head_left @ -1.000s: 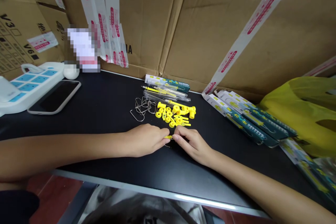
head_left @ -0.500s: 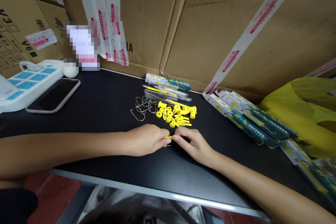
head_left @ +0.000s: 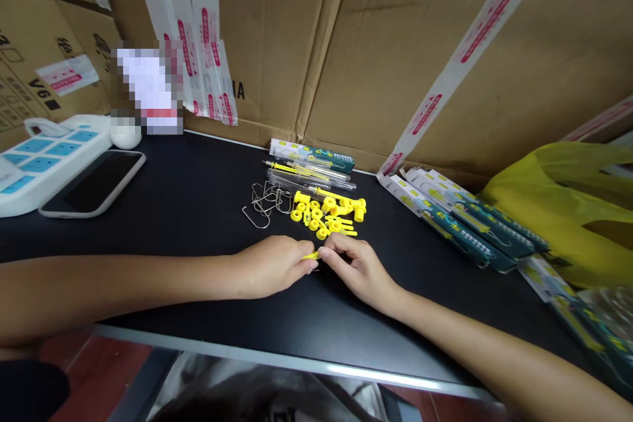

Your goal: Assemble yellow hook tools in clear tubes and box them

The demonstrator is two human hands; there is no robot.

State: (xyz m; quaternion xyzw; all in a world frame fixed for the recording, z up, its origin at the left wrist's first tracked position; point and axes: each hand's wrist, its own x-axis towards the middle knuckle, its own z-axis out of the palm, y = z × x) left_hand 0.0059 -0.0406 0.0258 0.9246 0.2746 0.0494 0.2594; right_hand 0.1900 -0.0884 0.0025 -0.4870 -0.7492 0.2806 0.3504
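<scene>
A small yellow plastic piece (head_left: 310,256) is pinched between the thumb and fingers of my left hand (head_left: 267,268). A short end of thin metal wire shows just below that thumb; the rest of it is hidden. My right hand (head_left: 364,273) has its thumb and fingertips closed at the right end of the same piece, and the fingers cover most of that end. Just beyond both hands lies a loose pile of yellow plastic parts (head_left: 315,215), some ring-shaped and some slender. Several bent metal wire hooks (head_left: 257,216) lie tangled to its left.
Behind the pile are clear plastic tubes (head_left: 311,179) and a printed box (head_left: 291,147). More printed boxes (head_left: 448,227) lie at the right by a yellow plastic bag (head_left: 539,191). A phone (head_left: 93,182) and a white power strip (head_left: 74,138) sit at the left. Large cardboard (head_left: 267,33) stands behind.
The whole view has shifted slightly, so things on the table sit a little further left. Both hands still hold the yellow piece, which shows slightly more between them.
</scene>
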